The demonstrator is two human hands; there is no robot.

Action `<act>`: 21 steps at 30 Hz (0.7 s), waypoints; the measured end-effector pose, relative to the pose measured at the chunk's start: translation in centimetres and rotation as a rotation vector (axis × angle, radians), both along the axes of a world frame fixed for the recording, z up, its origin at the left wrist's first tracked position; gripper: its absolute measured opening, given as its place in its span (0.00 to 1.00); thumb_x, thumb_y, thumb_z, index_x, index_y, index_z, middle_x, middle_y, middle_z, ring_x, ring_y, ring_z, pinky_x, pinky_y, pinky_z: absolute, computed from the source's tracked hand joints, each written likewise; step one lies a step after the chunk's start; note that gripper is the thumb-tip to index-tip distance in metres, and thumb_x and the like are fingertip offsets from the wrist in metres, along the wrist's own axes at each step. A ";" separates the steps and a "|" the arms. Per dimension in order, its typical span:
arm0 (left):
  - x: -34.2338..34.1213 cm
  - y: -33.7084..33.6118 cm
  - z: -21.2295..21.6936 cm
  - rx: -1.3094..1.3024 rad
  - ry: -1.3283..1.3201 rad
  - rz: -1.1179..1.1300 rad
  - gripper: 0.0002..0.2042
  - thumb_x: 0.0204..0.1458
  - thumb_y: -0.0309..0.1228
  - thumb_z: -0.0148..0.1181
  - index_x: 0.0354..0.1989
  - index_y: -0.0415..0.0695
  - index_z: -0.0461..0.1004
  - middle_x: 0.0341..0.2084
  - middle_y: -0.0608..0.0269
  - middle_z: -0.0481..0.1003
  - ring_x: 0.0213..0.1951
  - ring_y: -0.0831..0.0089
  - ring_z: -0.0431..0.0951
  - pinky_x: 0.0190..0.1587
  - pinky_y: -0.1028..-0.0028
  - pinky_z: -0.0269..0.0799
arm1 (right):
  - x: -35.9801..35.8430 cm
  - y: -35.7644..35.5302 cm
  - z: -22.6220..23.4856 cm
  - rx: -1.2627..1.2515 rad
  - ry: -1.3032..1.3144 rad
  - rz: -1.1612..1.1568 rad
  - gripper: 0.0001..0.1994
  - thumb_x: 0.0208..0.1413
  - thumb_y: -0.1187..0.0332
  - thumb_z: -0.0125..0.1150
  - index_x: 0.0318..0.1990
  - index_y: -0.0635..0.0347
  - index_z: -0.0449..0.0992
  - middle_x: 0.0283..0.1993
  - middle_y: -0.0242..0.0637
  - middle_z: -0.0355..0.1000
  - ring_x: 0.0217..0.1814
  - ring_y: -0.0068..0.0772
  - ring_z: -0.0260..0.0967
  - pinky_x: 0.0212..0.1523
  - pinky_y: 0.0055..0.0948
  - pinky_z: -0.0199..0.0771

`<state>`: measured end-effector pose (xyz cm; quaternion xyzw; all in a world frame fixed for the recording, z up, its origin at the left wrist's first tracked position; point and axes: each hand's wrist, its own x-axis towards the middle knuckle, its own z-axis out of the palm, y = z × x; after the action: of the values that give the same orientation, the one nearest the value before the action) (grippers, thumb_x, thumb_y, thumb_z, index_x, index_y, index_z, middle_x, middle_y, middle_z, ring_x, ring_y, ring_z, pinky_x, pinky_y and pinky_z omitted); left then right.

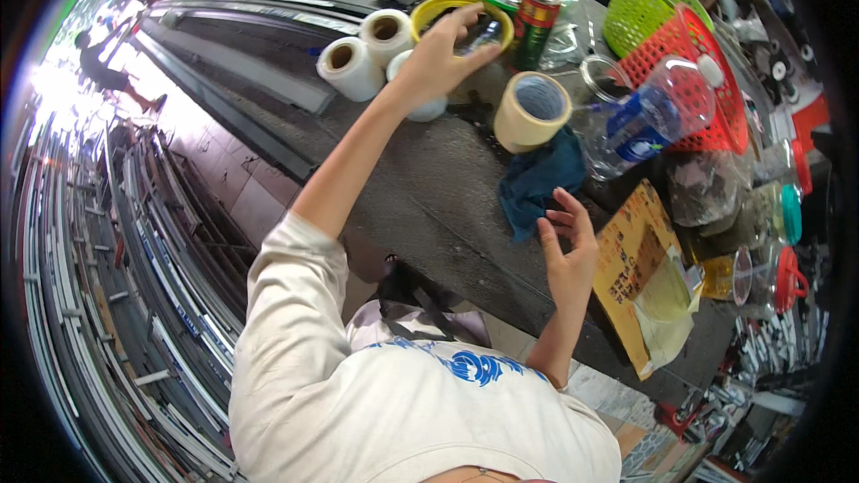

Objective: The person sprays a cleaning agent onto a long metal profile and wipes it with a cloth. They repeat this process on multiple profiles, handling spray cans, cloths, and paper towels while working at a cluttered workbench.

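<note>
Pinching lightly, my left hand (443,54) reaches into the yellow bowl (436,7) at the far edge of the workbench (420,188); whether anything is between its fingers I cannot tell. My right hand (568,250) hovers open and empty beside the blue cloth (537,179). I judge the picking barely begun. I count three white rolls (351,67), one tan tape roll (532,109), one spray can (535,20).
</note>
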<state>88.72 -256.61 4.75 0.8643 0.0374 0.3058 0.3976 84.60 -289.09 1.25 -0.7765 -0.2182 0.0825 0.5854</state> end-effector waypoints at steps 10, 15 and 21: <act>-28.5 6.1 -2.4 -0.555 0.628 -0.615 0.37 0.59 0.54 0.57 0.70 0.41 0.60 0.62 0.44 0.69 0.62 0.53 0.71 0.65 0.54 0.63 | -3.3 11.3 -0.5 0.148 0.139 0.217 0.18 0.64 0.70 0.58 0.59 0.64 0.72 0.54 0.42 0.76 0.50 0.26 0.73 0.54 0.28 0.72; -37.2 13.1 -6.1 -0.771 0.205 -0.510 0.40 0.54 0.58 0.58 0.67 0.39 0.64 0.59 0.40 0.71 0.58 0.50 0.75 0.63 0.45 0.63 | -8.5 21.0 -1.0 0.183 0.182 0.303 0.17 0.65 0.70 0.57 0.59 0.65 0.72 0.53 0.41 0.76 0.49 0.25 0.72 0.52 0.25 0.71; -46.0 22.2 -7.5 -0.847 0.150 -0.252 0.39 0.56 0.62 0.54 0.68 0.45 0.64 0.57 0.47 0.74 0.56 0.58 0.77 0.61 0.48 0.64 | -16.1 35.3 -2.5 0.171 0.272 0.352 0.15 0.67 0.69 0.55 0.58 0.65 0.72 0.50 0.38 0.77 0.44 0.22 0.73 0.47 0.20 0.72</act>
<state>42.74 -234.44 -2.72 0.6428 0.0826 0.1492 0.7468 68.46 -253.75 -1.24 -0.6557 -0.2755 0.2682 0.6498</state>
